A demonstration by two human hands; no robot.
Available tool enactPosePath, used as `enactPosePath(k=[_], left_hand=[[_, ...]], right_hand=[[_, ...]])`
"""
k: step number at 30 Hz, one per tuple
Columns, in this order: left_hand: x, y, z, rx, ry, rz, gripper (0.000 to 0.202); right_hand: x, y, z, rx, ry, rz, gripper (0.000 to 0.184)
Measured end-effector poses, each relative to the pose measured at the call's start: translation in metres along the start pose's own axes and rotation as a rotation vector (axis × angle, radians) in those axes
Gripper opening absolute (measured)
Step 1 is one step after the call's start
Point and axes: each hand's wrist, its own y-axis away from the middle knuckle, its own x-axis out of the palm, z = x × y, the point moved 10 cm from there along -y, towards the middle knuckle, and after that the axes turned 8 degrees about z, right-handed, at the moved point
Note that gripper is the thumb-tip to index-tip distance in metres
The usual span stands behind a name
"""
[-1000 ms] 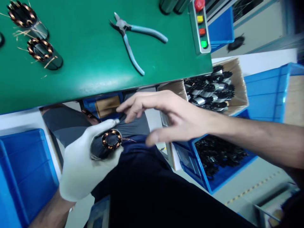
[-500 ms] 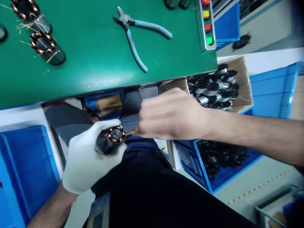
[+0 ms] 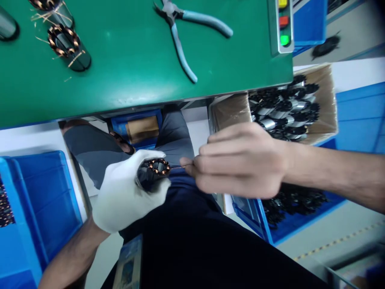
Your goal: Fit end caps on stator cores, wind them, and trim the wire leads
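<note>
- Holding the wound core (image 3: 152, 174) between the bench (image 3: 120, 76) and the wearer's dark clothing (image 3: 192, 233), the gloved left hand (image 3: 124, 192) has its fingers clamped around the core's side in the head view, leaving the copper-ringed end exposed.
- The bare right hand (image 3: 240, 160) is blurred, but its fingertips look pinched together on a thin copper wire (image 3: 177, 167) running out from that end.
- A hard or jerky pull could snap so fine a strand or, at a sideways angle, disturb the winding.
- The wire might slide out of the pinch, or its end prick the unprotected fingers.
- If the gloved grip slackens, the core could twist or drop; nothing but that hand visibly supports it.
- On the bench, another wound core (image 3: 73, 48) has stray wire ends that could snag a passing sleeve or glove.
</note>
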Motion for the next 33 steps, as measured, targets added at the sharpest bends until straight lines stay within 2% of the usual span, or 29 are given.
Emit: enactPosePath(k=[2,4,5,7,9,11,14,16,18,20,22,24,25,27,29,31,33], left_hand=[[-0.005,0.004,0.005,-0.011,0.026,-0.042,0.035],[-0.015,0.007,0.004,0.055,0.017,-0.125,0.04],[-0.018,0.008,0.002,0.116,0.016,-0.142,0.042],[-0.014,0.01,-0.007,0.267,-0.007,-0.104,0.04],[-0.008,0.013,-0.016,0.361,-0.096,-0.07,0.037],[-0.013,0.017,-0.017,0.308,-0.196,-0.153,0.037],[-0.042,0.028,-0.001,0.081,-0.251,-0.367,0.044],[-0.067,0.032,0.02,-0.042,-0.254,-0.46,0.048],[-0.104,0.033,0.051,-0.136,-0.235,-0.584,0.057],[-0.141,0.025,0.087,-0.199,-0.21,-0.683,0.065],[-0.167,0.01,0.12,-0.256,-0.217,-0.703,0.067],[-0.179,-0.005,0.145,-0.349,-0.245,-0.651,0.066],[-0.182,-0.008,0.149,-0.376,-0.276,-0.649,0.069],[-0.178,-0.007,0.138,-0.354,-0.38,-0.658,0.075],[-0.163,0.003,0.106,-0.206,-0.5,-0.716,0.075],[-0.141,0.017,0.075,-0.058,-0.557,-0.784,0.063],[-0.12,0.029,0.061,-0.016,-0.509,-0.849,0.058]], right_hand=[[-0.01,0.001,-0.007,0.036,-0.115,0.004,0.036],[-0.005,0.001,-0.025,0.177,-0.374,0.054,0.042],[0.009,0.001,-0.034,0.277,-0.552,0.126,0.045],[0.044,0.004,-0.037,0.437,-0.895,0.292,0.046],[0.059,0.0,-0.03,0.444,-1.033,0.331,0.043],[0.047,-0.009,-0.026,0.362,-0.949,0.189,0.04],[0.015,-0.012,-0.022,0.26,-0.762,0.009,0.034],[0.001,-0.013,-0.024,0.226,-0.762,-0.027,0.028],[-0.012,-0.017,-0.026,0.193,-0.738,-0.082,0.027],[-0.025,-0.029,-0.025,0.157,-0.585,-0.166,0.027],[-0.038,-0.05,-0.011,0.058,-0.343,-0.276,0.022],[-0.048,-0.077,0.009,-0.068,-0.061,-0.391,0.017],[-0.05,-0.093,0.019,-0.119,0.079,-0.44,0.021],[-0.049,-0.127,0.028,-0.15,0.332,-0.474,0.033],[-0.045,-0.16,0.025,-0.124,0.504,-0.439,0.038],[-0.038,-0.179,0.021,-0.101,0.572,-0.399,0.033],[-0.032,-0.178,0.025,-0.129,0.53,-0.401,0.021]])
